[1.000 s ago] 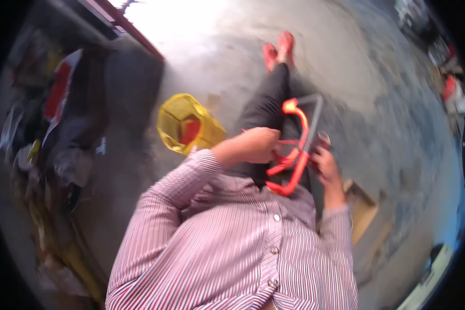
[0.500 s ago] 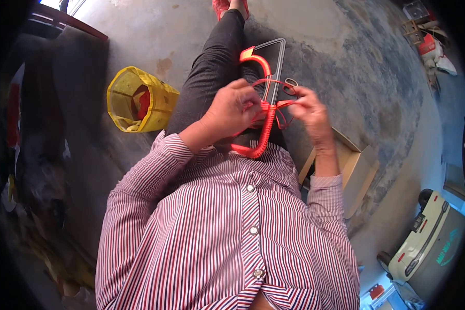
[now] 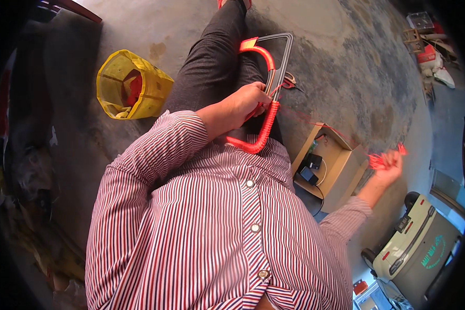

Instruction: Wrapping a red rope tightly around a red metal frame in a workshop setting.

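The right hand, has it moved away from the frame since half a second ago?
Yes. The right hand was at the frame, by the left hand; now it is out to the right, past the cardboard box, pulling red cord taut.

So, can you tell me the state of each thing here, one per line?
Left hand: closed on the frame, holding it on the lap.
Right hand: out to the side, closed on the cord end.
Frame: partly wrapped in red cord, upper part bare.
Cord: pulled taut from frame to right hand.
Yellow basket: tipped on its side, open.
Cardboard box: open, dark items inside.
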The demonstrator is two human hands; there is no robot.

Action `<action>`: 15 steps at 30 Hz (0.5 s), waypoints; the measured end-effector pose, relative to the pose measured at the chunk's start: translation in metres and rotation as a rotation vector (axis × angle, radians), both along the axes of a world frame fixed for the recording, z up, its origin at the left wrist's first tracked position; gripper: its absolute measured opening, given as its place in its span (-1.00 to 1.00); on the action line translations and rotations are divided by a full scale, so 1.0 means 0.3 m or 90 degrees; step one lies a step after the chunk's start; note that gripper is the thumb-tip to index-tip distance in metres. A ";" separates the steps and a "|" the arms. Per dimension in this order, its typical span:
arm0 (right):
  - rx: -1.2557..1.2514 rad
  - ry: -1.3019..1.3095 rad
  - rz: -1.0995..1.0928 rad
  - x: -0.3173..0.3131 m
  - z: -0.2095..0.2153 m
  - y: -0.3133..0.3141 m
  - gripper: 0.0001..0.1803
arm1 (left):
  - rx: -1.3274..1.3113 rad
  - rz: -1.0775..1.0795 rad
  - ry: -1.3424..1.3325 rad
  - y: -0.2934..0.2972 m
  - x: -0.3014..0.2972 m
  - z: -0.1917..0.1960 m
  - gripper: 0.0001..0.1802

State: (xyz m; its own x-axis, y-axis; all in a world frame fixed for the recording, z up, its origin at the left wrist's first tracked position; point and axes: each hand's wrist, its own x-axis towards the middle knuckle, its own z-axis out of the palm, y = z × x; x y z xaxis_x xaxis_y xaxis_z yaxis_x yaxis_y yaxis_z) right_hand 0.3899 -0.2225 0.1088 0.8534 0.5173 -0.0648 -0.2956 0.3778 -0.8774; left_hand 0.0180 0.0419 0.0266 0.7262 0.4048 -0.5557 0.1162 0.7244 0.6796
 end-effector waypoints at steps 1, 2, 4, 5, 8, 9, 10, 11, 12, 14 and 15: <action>-0.021 0.047 0.095 0.013 -0.076 0.021 -0.83 | 0.003 0.004 0.007 -0.003 -0.004 -0.003 -0.92; -0.109 0.068 0.049 -0.148 -0.083 0.169 -0.87 | 0.006 0.006 0.014 -0.002 -0.009 -0.008 -0.91; -0.140 0.062 0.201 -0.345 -0.209 0.311 -0.94 | 0.010 -0.012 0.020 0.001 0.001 -0.010 -0.90; -0.238 0.008 0.237 -0.494 -0.226 0.394 -0.95 | 0.006 -0.012 0.018 0.003 -0.004 -0.014 -0.88; -0.219 -0.023 0.476 -0.697 -0.331 0.496 -0.87 | -0.011 -0.005 0.004 -0.003 0.000 -0.012 -0.86; -0.245 -0.063 0.516 -0.725 -0.356 0.506 -0.86 | -0.029 0.008 -0.012 -0.007 0.002 -0.010 -0.84; -0.273 -0.105 0.554 -0.734 -0.363 0.513 -0.86 | -0.029 0.003 -0.011 -0.005 0.006 0.002 -0.84; -0.273 -0.105 0.557 -0.720 -0.318 0.519 -0.86 | -0.025 0.006 -0.002 -0.008 0.001 0.015 -0.83; -0.265 -0.118 0.515 -0.670 -0.245 0.516 -0.86 | -0.022 0.009 0.007 -0.008 -0.003 0.021 -0.82; -0.175 -0.057 0.436 -0.554 -0.109 0.477 -0.83 | -0.021 0.000 0.010 -0.006 0.003 -0.001 -0.80; -0.088 0.018 0.405 -0.503 -0.058 0.459 -0.81 | -0.015 -0.004 0.018 -0.004 0.005 -0.015 -0.77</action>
